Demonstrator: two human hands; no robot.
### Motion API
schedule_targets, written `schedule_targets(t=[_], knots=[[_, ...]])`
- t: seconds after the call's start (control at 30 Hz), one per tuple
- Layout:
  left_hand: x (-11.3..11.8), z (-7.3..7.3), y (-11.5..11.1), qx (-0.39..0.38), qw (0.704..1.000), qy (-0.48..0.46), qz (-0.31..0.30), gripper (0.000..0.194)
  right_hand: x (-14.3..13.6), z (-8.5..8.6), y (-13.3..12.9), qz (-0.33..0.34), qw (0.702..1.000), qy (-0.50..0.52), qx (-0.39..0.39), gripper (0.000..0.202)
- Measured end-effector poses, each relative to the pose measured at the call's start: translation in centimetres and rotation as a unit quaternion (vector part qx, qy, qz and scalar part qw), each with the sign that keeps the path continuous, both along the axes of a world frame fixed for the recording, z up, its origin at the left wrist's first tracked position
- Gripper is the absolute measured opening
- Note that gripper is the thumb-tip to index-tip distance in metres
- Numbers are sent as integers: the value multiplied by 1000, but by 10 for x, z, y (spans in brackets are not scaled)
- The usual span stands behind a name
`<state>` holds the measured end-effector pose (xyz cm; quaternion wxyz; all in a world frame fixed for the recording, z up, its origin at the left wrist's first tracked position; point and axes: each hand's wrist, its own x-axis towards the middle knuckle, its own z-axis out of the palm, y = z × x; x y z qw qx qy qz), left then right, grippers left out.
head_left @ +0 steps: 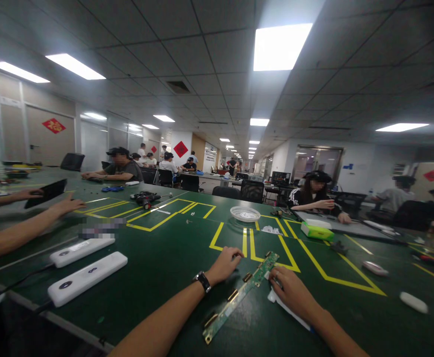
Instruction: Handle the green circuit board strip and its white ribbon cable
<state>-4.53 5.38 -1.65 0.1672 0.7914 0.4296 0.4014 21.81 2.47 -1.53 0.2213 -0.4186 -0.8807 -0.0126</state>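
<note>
Two long white devices [87,278] — one circuit board [240,296]; one round basket [245,214]

Bright ceiling panels [283,47] glare over a dim, softly blurred room, edges stretched and darkened.

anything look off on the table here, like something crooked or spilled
No spill or clear damage shows. The mildly odd thing is the long circuit board, lying askew with its far end across a yellow tape outline, near the right hand.
</note>
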Motion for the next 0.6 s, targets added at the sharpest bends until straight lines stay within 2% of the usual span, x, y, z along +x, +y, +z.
schedule_targets(t=[0.1,0.17,0.23,0.43,0.5,0.6], knots=[[0,-1,1,3,1000,11,-4,26,24,-2,14,-41,999,7,-4,19],[0,-2,2,-2,1000,16,-2,26,28,-1,15,-46,999,11,-3,18],[1,-3,2,-7,1000,19,0,26,20,0,9,-27,1000,12,3,18],[2,-1,0,-4,1000,20,-3,26,-29,5,-21,88,996,-4,-4,16],[2,-2,0,-2,1000,19,-1,26,-29,5,-20,92,996,-4,-6,15],[2,-5,1,-2,1000,20,-3,25,-12,5,-9,59,998,9,-3,15]])
